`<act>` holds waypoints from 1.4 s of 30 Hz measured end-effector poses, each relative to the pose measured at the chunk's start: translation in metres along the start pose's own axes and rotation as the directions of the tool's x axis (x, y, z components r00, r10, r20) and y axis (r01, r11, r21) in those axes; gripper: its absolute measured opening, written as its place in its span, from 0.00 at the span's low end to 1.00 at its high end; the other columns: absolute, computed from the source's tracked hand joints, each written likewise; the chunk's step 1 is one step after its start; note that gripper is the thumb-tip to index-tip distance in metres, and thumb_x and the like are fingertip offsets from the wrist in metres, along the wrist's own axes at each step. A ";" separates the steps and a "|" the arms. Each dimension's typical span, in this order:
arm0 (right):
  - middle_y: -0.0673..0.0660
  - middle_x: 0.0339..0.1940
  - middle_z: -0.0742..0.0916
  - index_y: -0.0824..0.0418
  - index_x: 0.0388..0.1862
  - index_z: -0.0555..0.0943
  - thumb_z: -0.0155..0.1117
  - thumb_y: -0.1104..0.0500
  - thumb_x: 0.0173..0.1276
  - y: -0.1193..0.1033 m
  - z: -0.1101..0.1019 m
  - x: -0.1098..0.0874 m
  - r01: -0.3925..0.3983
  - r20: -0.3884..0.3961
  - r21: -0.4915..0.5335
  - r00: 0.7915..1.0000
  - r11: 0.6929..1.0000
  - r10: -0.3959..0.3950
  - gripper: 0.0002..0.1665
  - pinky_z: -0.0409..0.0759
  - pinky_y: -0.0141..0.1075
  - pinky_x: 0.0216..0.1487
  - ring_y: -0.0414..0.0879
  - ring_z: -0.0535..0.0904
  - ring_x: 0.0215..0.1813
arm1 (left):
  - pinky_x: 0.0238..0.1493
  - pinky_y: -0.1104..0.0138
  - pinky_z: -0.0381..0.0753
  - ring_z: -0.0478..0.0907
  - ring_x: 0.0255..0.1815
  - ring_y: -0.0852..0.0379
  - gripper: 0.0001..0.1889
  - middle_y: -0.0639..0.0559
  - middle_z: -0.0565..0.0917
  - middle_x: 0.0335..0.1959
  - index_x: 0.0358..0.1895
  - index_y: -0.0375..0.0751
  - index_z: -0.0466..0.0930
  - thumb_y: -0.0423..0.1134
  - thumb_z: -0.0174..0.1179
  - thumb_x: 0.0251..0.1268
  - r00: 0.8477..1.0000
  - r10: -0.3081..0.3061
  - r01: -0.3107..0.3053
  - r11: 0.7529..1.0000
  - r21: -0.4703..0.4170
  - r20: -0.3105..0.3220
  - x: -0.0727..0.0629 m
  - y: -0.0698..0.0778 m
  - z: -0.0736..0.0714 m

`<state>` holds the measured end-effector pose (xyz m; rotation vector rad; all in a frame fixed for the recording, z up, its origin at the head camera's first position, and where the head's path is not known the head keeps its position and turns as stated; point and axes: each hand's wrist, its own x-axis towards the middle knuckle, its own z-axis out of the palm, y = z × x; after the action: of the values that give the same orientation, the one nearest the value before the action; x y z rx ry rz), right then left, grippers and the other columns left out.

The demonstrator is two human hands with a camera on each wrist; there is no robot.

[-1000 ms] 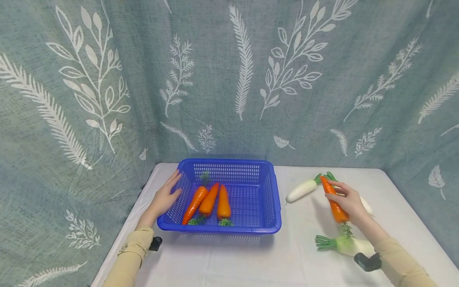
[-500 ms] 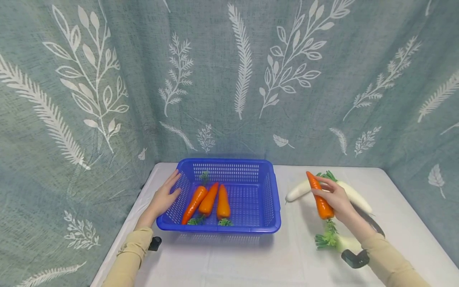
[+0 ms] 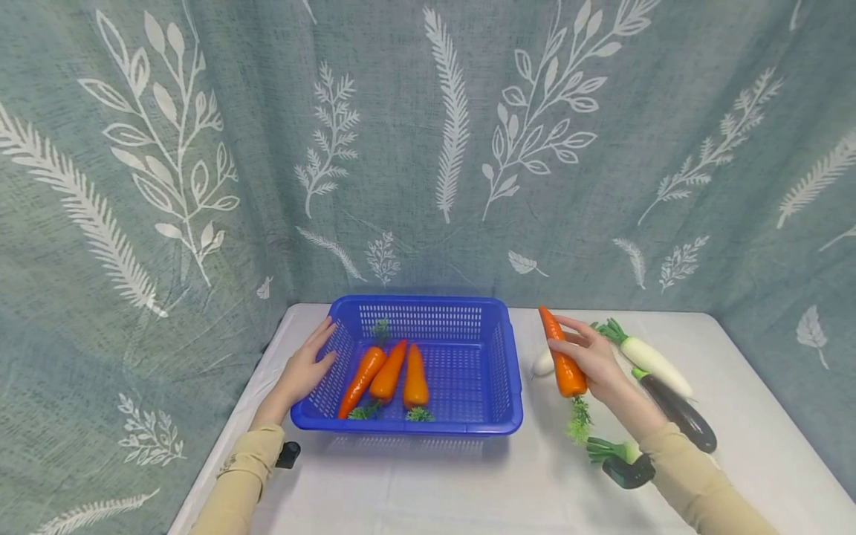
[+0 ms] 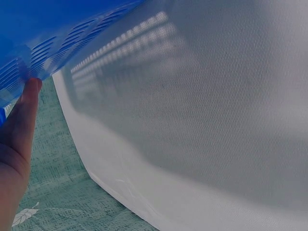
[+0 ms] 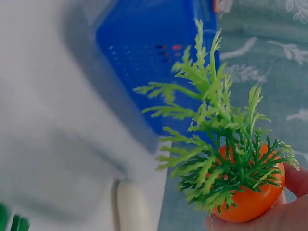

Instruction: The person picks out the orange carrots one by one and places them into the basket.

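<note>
My right hand [image 3: 591, 357] grips an orange carrot [image 3: 562, 357] with green leaves, raised over the table to the right of the blue basket [image 3: 408, 427]. In the right wrist view the carrot's leafy top [image 5: 216, 159] faces the camera. My left hand [image 3: 304, 371] rests with its fingers extended at the basket's left side; the left wrist view has a fingertip [image 4: 32, 85] right at the slotted wall. Inside the basket lie three carrots: a left one [image 3: 361, 383], a middle one [image 3: 388, 375] and a right one [image 3: 415, 379].
Right of the basket, a white radish [image 3: 543, 362] is partly hidden behind the carrot and my right hand. Farther right lie another white radish [image 3: 655, 364] and a dark eggplant [image 3: 678, 412]. A third radish's green stems [image 3: 605, 449] show by my right wrist. A patterned curtain [image 3: 428, 148] hangs behind.
My right hand has carried the carrot leftward toward the basket, uncovering the eggplant and the far right radish. My left hand has stayed at the basket's left side.
</note>
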<state>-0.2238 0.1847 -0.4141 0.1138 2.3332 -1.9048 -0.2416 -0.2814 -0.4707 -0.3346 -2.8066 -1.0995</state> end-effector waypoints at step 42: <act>0.54 0.41 0.80 0.62 0.67 0.68 0.58 0.68 0.64 -0.021 0.121 0.038 -0.016 0.074 0.401 0.997 0.916 -0.015 0.31 0.81 0.33 0.39 0.40 0.78 0.34 | 0.71 0.40 0.52 0.49 0.75 0.34 0.29 0.38 0.50 0.76 0.72 0.32 0.54 0.32 0.46 0.70 1.000 -0.007 0.007 1.000 0.019 0.003 0.000 0.002 0.000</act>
<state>-0.2581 0.0612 -0.4230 0.0780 1.8609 -2.3177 -0.2408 -0.2800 -0.4691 -0.3253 -2.8214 -1.0736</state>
